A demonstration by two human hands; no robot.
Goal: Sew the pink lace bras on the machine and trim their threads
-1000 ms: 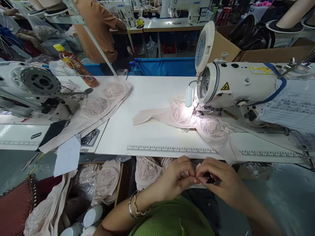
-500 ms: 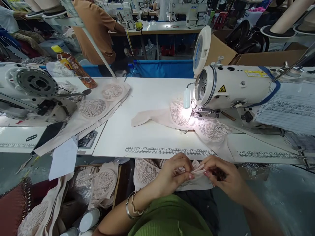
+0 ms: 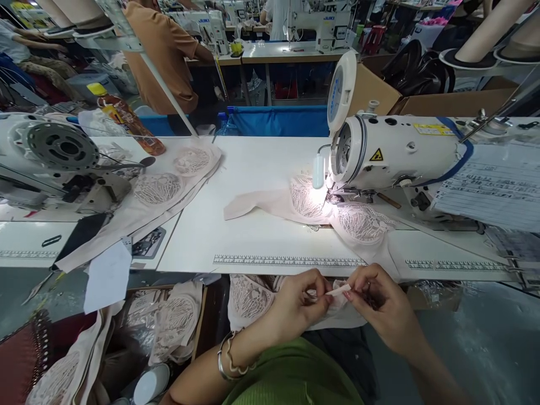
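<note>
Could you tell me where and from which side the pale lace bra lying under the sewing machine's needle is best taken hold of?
I'd grip the lace bra by its plain band end, coming from the left. That end lies flat and free on the table, while the middle sits under the sewing machine head and the right cup trails over the table edge.

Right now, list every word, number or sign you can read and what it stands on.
"JUKI": sewing machine in the background.
"JUKI": second background machine.
Yellow warning triangle: near sewing machine.
Yellow label on that machine: too blurred.
Paper sheet: print too small.
Ruler scale on table edge: numbers unreadable.
</note>
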